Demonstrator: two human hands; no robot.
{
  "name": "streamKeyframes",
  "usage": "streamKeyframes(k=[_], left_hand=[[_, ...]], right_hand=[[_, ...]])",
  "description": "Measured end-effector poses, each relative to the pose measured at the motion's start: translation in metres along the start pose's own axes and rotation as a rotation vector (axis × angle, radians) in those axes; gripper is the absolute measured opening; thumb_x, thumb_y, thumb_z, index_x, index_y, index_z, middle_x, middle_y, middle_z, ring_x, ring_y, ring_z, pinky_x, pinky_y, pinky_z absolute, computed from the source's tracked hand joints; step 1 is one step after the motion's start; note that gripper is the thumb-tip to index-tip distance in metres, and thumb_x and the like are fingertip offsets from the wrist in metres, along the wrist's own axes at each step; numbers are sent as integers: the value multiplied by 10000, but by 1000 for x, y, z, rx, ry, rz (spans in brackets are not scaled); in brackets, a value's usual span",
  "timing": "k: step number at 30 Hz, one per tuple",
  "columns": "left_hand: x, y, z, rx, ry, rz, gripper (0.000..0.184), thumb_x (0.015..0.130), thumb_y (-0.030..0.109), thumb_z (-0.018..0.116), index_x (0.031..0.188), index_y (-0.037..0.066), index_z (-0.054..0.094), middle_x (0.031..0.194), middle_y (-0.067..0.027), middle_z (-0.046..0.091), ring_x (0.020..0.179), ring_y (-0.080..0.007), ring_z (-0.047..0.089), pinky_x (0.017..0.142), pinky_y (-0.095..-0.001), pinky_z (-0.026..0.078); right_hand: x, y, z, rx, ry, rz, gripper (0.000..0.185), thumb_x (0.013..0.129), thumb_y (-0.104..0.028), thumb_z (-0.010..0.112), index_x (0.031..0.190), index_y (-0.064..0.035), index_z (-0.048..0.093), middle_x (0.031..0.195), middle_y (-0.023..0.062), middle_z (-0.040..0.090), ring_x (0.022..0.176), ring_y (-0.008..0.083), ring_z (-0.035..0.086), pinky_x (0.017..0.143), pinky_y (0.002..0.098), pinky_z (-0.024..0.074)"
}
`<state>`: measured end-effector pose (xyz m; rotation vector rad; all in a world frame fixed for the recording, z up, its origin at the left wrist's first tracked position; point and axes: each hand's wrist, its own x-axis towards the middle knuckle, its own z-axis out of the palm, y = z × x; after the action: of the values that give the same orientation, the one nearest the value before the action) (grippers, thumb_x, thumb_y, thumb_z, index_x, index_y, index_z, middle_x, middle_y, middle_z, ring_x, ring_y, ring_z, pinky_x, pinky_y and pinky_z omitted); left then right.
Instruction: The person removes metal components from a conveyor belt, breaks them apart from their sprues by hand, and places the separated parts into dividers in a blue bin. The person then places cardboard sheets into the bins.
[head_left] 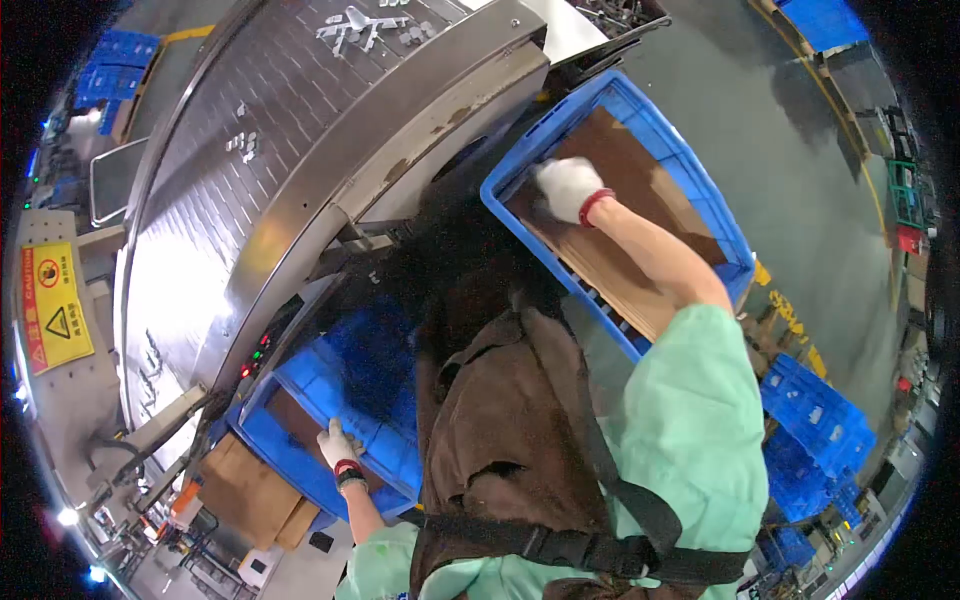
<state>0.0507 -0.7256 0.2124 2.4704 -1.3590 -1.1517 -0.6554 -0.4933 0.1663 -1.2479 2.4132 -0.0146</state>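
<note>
My right hand (pixel 572 189), in a white glove with a red band at the wrist, is inside a large blue crate (pixel 690 160) lined with brown cardboard (pixel 620 155). It is partly blurred, and its fingers and anything in them cannot be made out. My left hand (pixel 339 445), also gloved in white, rests at the edge of another blue crate (pixel 385 450) at the lower left. Its fingers bend over the crate's wall. Brown cardboard (pixel 292 418) shows inside that crate too.
A metal conveyor (pixel 260 110) curves along the left, carrying small silvery metal parts (pixel 360 25). Flattened cardboard (pixel 245 485) lies beside the left crate. Stacked blue crates (pixel 815 420) stand at the right. A yellow warning sign (pixel 60 305) is at the far left.
</note>
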Motion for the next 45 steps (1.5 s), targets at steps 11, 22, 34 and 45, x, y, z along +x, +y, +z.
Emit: streamKeyframes(k=[11,22,34,45], left_hand=[[2,7,-3,58,-50,-27,530,1044,450,699,1228,-17,529,709,-133,592,482,-283,608,410,-442,537],[-5,15,-3,80,-50,-64,437,1042,416,701,1139,32,516,694,-105,561,483,-261,591,433,-442,569],[5,25,-4,247,-97,-68,441,1052,416,702,1096,12,530,679,-108,589,463,-267,606,389,-441,540],[16,17,-16,208,-149,-84,423,1069,417,681,1110,20,542,670,-102,574,467,-258,594,392,-429,517]], right_hand=[[-4,121,-25,345,141,544,840,948,-526,746,1549,19,530,1377,296,728,1319,432,692,1120,497,541],[59,136,40,83,36,336,614,908,-285,750,1465,-53,634,1331,276,741,1205,461,721,1075,527,567],[43,43,47,-41,-263,-12,713,815,-378,918,1453,-195,661,1185,186,800,1117,419,770,901,534,632],[84,33,79,-210,27,-163,201,912,-167,724,1052,-102,851,1097,158,837,997,364,813,822,481,657]])
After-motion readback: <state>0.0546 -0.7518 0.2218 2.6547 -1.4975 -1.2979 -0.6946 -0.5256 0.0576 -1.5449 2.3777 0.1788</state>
